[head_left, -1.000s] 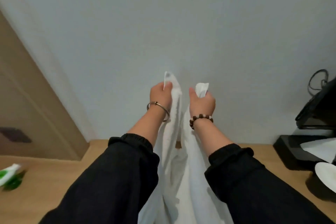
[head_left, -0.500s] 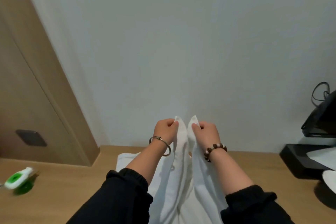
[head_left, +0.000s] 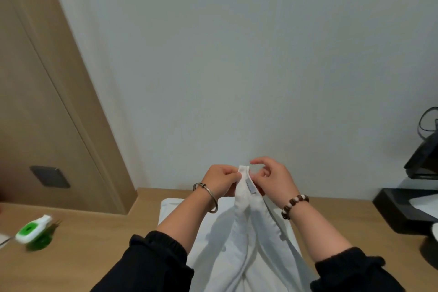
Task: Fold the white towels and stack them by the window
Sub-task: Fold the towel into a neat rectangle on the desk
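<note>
A white towel (head_left: 246, 239) hangs from my hands above the wooden table (head_left: 94, 244), its two top corners brought together in front of the wall. My left hand (head_left: 220, 180) pinches the joined top edge near a small grey label. My right hand (head_left: 270, 178) holds the other side of that edge with thumb and lower fingers, its index finger lifted. Below, another white towel (head_left: 175, 211) lies flat on the table. The hanging towel's lower part drapes down between my black sleeves.
A green and white bottle (head_left: 33, 232) lies on the table at the left. A black stand with white paper (head_left: 407, 206) and a black device with a cable (head_left: 424, 154) sit at the right. A wooden panel (head_left: 42, 102) rises at the left.
My hands have come down from high in front of the wall and moved together, so the two towel corners that were apart now meet.
</note>
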Available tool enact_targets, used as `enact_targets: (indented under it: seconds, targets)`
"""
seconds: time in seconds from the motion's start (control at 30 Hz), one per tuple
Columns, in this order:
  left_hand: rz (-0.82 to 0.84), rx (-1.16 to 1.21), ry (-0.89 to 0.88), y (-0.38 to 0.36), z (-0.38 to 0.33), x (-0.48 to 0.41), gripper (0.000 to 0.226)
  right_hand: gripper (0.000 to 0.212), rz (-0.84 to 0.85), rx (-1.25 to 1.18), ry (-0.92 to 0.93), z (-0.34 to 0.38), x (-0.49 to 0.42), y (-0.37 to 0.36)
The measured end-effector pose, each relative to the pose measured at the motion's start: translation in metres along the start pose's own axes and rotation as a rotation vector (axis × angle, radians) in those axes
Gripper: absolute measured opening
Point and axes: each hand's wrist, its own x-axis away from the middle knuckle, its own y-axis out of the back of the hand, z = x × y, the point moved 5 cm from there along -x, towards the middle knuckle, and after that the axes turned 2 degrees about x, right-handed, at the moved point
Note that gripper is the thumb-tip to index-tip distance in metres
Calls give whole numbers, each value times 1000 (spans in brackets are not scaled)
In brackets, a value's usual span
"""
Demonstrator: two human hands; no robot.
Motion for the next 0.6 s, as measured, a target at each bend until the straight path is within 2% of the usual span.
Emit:
enact_targets:
  seconds: [0.2, 0.3, 0.47, 0.6]
  targets:
    - [41, 36, 5, 3, 2, 9, 24, 23, 61, 152, 187, 13, -3, -1]
    - [25, 42, 7, 7, 5, 11, 17, 23, 72, 155, 201, 16, -2, -3]
    - [52, 23, 26, 11, 6, 17, 28, 26, 107, 153, 168, 20, 1, -7]
    - [86, -124, 10, 13, 3, 19, 15, 26, 155, 213, 182, 20, 2, -13]
